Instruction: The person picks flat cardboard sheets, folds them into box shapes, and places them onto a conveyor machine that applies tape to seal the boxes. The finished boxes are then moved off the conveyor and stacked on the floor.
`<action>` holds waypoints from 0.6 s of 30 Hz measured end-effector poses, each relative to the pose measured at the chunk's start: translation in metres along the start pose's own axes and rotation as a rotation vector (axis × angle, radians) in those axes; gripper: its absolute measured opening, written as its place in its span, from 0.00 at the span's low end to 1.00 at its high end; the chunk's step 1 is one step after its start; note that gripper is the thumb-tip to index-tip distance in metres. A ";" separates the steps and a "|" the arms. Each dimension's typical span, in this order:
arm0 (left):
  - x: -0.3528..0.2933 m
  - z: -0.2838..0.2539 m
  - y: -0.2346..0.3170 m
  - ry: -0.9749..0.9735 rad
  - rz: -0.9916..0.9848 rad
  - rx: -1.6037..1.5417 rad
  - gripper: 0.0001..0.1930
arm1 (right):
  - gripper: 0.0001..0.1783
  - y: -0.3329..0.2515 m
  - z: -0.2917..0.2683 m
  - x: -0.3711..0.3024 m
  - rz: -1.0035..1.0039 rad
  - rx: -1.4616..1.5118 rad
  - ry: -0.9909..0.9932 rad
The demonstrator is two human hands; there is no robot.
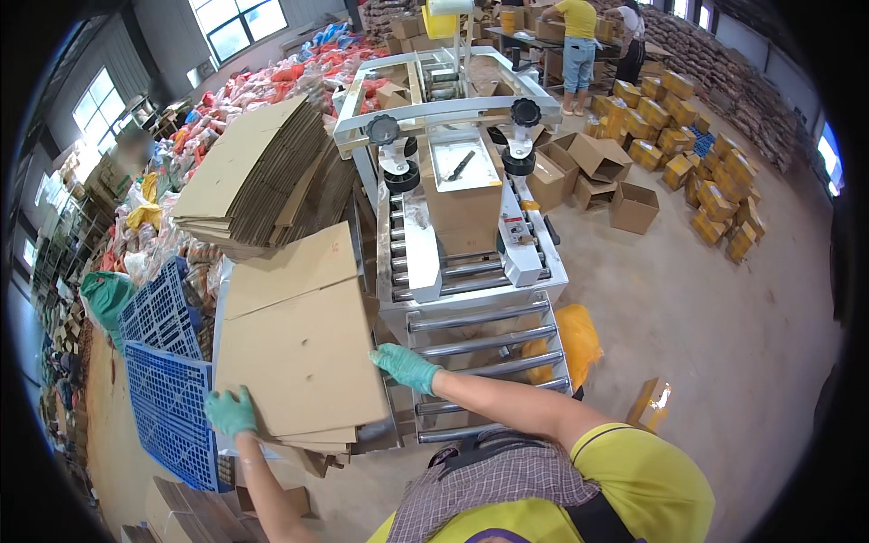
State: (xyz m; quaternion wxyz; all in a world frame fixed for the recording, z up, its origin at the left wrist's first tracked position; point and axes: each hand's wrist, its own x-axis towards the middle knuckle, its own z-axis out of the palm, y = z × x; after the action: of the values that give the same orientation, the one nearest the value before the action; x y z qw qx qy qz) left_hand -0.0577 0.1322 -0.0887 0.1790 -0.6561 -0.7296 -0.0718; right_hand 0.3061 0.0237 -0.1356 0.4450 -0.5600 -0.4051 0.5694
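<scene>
A flattened cardboard box (299, 348) lies on top of a small pile of flat cartons in front of me, left of the roller conveyor. My left hand (231, 412), in a green glove, rests against its left edge with the fingers spread. At its right edge is my right hand (405, 366), gloved the same way, its fingertips closed on the cardboard's rim; the thumb side is partly hidden. Beyond, a carton (466, 213) stands inside the white carton-sealing machine (421, 267), under a white tray (462, 163) that holds a dark knife-like tool.
A tall stack of flat cartons (249, 172) leans behind the pile. Blue plastic pallets (167, 398) stand at left. Metal rollers (489, 348) run right of my work. Open boxes (634, 208), taped yellow-brown cartons (715, 199) and two people (579, 45) are farther right.
</scene>
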 end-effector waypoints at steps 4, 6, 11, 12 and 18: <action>-0.045 -0.032 0.011 -0.170 0.006 -0.700 0.16 | 0.16 0.019 -0.044 0.012 -0.103 0.163 0.186; -0.072 -0.064 0.037 -0.228 0.020 -1.261 0.17 | 0.19 0.043 -0.102 -0.021 -0.094 -0.011 0.230; -0.132 -0.157 0.195 -0.108 0.730 -1.642 0.26 | 0.29 0.098 -0.189 -0.106 0.068 -1.361 -0.330; -0.140 -0.164 0.217 -0.143 0.911 -1.501 0.29 | 0.21 0.042 -0.173 -0.125 0.083 -1.127 0.054; -0.176 -0.225 0.333 0.103 1.487 -1.305 0.44 | 0.41 -0.123 -0.164 -0.094 -0.834 -0.106 0.104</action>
State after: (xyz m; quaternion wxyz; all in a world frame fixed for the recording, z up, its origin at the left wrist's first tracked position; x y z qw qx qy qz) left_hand 0.3205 -0.0652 0.0132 -0.1865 -0.9132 0.0592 -0.3574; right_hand 0.4742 -0.0388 0.0013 0.6279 -0.3982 -0.6026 0.2899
